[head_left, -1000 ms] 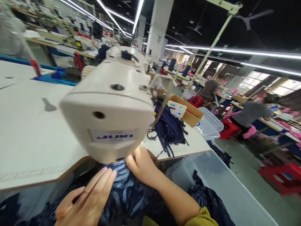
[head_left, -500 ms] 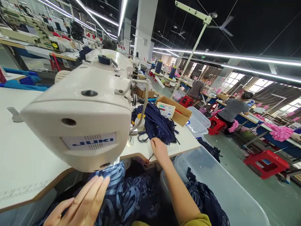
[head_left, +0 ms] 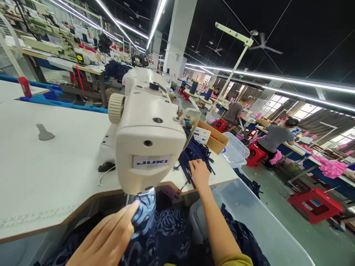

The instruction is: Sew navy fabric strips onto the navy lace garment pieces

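Note:
A white JUKI sewing machine (head_left: pixel 149 147) stands in front of me, its head hiding the needle area. Below it hangs blue patterned fabric (head_left: pixel 145 210), lit at the top and dark lower down. My left hand (head_left: pixel 108 232) has its fingers pressed together at the fabric's left edge; the thumb is hidden beneath. To the right of the machine, my right hand (head_left: pixel 200 173) is closed, its curled fingertips at the edge of a pile of navy fabric strips (head_left: pixel 194 149). They appear to pinch a strip, though the fingertips are partly hidden.
A control panel (head_left: pixel 201 135) and a cardboard box (head_left: pixel 217 138) stand behind the strips. Clear plastic bins (head_left: pixel 266 218) flank the white table (head_left: pixel 69 162) on the right. A grey metal piece (head_left: pixel 44 133) lies at left. Co-workers sit farther off, near a red stool (head_left: pixel 316 205).
My right hand has left the fabric under the machine and reached right to the navy strips. My left hand stays at the fabric, its thumb now out of sight. The camera view has shifted.

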Tool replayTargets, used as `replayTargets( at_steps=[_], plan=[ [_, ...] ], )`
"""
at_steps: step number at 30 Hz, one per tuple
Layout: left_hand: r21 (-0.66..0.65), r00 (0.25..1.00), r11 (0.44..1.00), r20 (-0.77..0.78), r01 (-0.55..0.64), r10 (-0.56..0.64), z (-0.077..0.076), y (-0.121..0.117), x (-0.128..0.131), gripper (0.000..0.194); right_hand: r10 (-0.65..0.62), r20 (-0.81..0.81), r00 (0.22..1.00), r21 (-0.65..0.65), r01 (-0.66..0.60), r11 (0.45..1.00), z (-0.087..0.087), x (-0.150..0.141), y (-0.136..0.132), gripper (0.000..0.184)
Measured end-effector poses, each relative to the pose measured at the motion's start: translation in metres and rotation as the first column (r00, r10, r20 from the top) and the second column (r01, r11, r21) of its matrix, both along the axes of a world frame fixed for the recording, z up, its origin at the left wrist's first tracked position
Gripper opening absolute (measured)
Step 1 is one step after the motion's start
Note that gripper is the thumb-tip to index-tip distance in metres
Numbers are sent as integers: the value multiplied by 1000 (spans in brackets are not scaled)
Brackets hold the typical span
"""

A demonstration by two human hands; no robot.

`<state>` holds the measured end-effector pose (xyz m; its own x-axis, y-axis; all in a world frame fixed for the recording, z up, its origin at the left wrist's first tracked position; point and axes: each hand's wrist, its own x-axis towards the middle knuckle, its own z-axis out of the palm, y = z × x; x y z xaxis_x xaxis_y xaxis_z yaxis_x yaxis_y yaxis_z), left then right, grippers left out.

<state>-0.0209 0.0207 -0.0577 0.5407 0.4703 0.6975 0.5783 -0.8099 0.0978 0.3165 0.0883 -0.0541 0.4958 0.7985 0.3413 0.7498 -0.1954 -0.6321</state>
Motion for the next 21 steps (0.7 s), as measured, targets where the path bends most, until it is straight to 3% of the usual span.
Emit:
replayTargets(
  at_steps=[3, 5, 6, 9, 11, 13, 17, 18, 19, 21],
  plan=[
    [-47, 997, 997, -35, 64, -65, 0, 3, -3, 35, 100, -211, 972, 119, -76, 990, 23, -5, -7, 27],
    [-44, 994, 998, -100, 33, -37, -1, 3, -4, 32, 185, -388, 903, 180, -123, 976, 32, -14, -13, 35],
    [-55, 991, 998, -129, 10, -17, -2, 2, -5, 43, 225, -474, 851, 209, -139, 968, 35, -21, -17, 39],
    [-118, 977, 993, -209, 14, -38, 2, 1, -7, 101, 317, -676, 665, 298, -148, 943, 36, -50, -34, 45],
    [-120, 976, 992, -210, 36, -61, 8, 2, -6, 119, 354, -753, 555, 337, -136, 932, 33, -74, -50, 46],
    [-43, 983, 998, -177, 37, -44, 17, 5, -2, 111, 377, -823, 425, 352, -139, 926, 30, -100, -65, 43],
    [96, 983, 995, -183, -3, 20, 33, 11, 11, 45, 387, -922, 10, 373, -249, 894, 26, -140, -80, 29],
    [106, 984, 994, -179, -5, 24, 36, 12, 14, 34, 376, -926, -28, 368, -278, 887, 25, -145, -80, 28],
    [108, 986, 994, -164, 4, 14, 38, 12, 16, 31, 365, -931, -11, 352, -294, 888, 23, -149, -78, 29],
    [98, 990, 994, -139, 44, -30, 41, 11, 17, 34, 345, -934, 86, 308, -291, 906, 21, -150, -73, 31]
  ],
)
